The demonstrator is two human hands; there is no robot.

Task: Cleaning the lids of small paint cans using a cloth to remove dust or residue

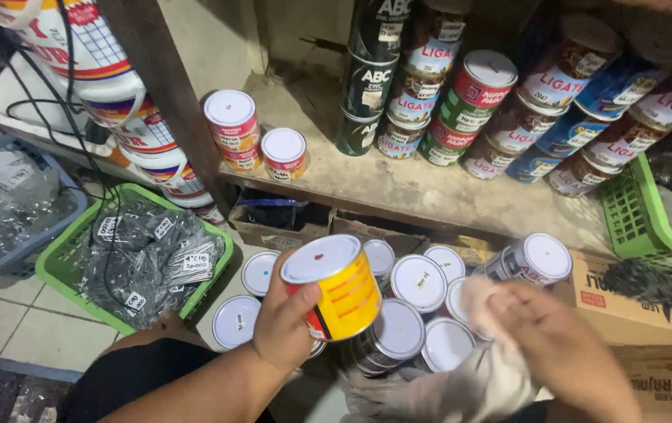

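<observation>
Left hand (285,317) grips a yellow cylindrical metal can with red bands and a white lid (334,286): the fingers wrap its rear wall and the thumb presses across the front near the base, so the hand is closed on the can. The can sits directly above and slightly to the right of the palm, raised clear of the cluster of white-lidded cans (418,301) standing on the floor just beyond and to the right of it. Its long axis is tilted, with the lid leaning up and toward the left, away from the hand's wrist. Right hand (543,333) is motion-blurred; it bunches a pale cloth (473,384), which drapes below the wrist, but whether the fingers pinch it tightly cannot be told. The can lies to the left of the right hand, near but apart, with the left hand clearly the nearer of the two since it carries the can. Beyond both hands runs a dusty wooden shelf (430,192) stacked with further cans. Well left of the left hand sits a green plastic basket (62,270) of bagged hardware.
</observation>
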